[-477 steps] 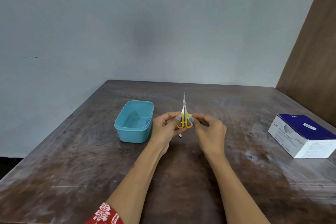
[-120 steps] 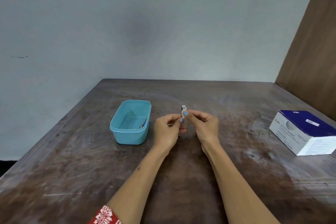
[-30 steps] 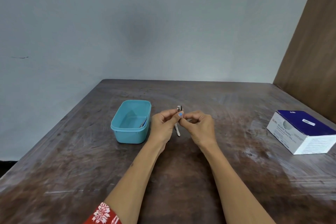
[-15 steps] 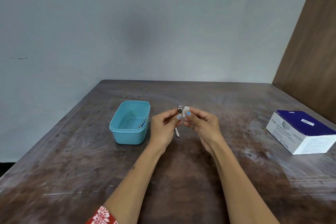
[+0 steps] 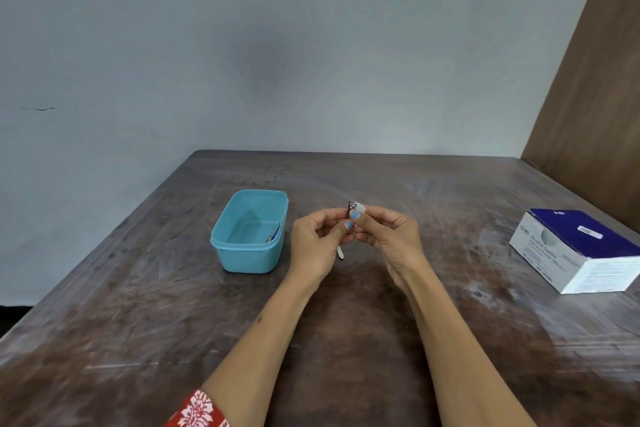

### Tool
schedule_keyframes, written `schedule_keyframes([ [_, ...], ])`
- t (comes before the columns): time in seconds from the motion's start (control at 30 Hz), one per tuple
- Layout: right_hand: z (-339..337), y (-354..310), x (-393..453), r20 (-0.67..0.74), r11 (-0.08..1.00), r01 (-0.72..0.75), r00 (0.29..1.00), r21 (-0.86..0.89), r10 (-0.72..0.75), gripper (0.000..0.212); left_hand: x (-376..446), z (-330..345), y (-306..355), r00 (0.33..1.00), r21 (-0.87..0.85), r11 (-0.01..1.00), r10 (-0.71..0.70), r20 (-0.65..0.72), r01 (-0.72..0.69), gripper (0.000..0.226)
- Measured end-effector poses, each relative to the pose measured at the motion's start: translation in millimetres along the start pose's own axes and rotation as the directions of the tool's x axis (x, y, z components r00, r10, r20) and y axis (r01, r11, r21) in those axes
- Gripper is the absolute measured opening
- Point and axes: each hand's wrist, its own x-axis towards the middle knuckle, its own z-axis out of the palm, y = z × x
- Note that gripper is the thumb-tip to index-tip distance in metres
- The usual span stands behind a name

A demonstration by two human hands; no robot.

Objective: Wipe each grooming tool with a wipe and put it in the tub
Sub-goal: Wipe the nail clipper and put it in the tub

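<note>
Above the middle of the table, my left hand (image 5: 317, 239) pinches a small metal nail clipper (image 5: 351, 209) upright; only its top end shows above my fingers. My right hand (image 5: 388, 234) pinches a small white wipe (image 5: 360, 208) against the clipper's top. Below my hands a thin pale tool (image 5: 340, 252) lies on the table, mostly hidden. The teal tub (image 5: 221, 243) stands just left of my left hand, with a metal tool (image 5: 273, 236) lying against its right inner wall.
A white and blue box of alcohol swabs (image 5: 568, 253) sits at the table's right edge. A brown wooden panel (image 5: 595, 87) rises behind it. The worn wooden table (image 5: 138, 322) ends at a grey wall.
The scissors I held earlier have gone; a tool now lies in the tub. In the last second my right hand brought the wipe up from beside the clipper to its top end.
</note>
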Motion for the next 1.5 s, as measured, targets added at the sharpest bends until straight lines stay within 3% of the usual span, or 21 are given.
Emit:
schedule_keyframes([
  [0.27,2,2,5,-0.067,1.000,0.000,0.998,0.020,0.001,0.006,1,-1,-1,1.000,0.005,1.000,-0.004,-0.014,0.004,0.018],
  [0.57,0,4,6,-0.114,0.998,-0.009,0.993,0.058,0.015,0.018,-1,0,-1,1.000,0.043,0.999,-0.007,-0.019,0.008,0.020],
  [0.73,-4,10,11,-0.218,0.979,0.090,0.967,-0.180,-0.129,0.019,-1,1,-1,0.999,0.071,0.997,-0.028,-0.037,0.031,0.022],
  [0.83,-4,10,10,-0.204,0.958,0.143,0.959,-0.250,-0.197,0.022,0,1,-2,0.999,0.057,0.998,-0.039,-0.035,0.041,0.022],
  [1.0,5,6,3,-0.145,0.963,0.199,0.963,-0.181,-0.226,0.018,0,0,-1,0.996,0.032,0.998,-0.061,-0.058,0.063,0.021],
  [1.3,5,7,2,-0.077,0.983,0.153,0.984,-0.102,-0.161,0.009,1,-3,-2,0.996,0.034,0.998,-0.056,-0.064,0.058,0.020],
  [1.5,4,7,3,-0.132,0.987,0.154,0.978,-0.053,-0.160,0.011,2,-3,-2,0.995,0.052,0.994,-0.094,-0.018,0.095,0.021],
])
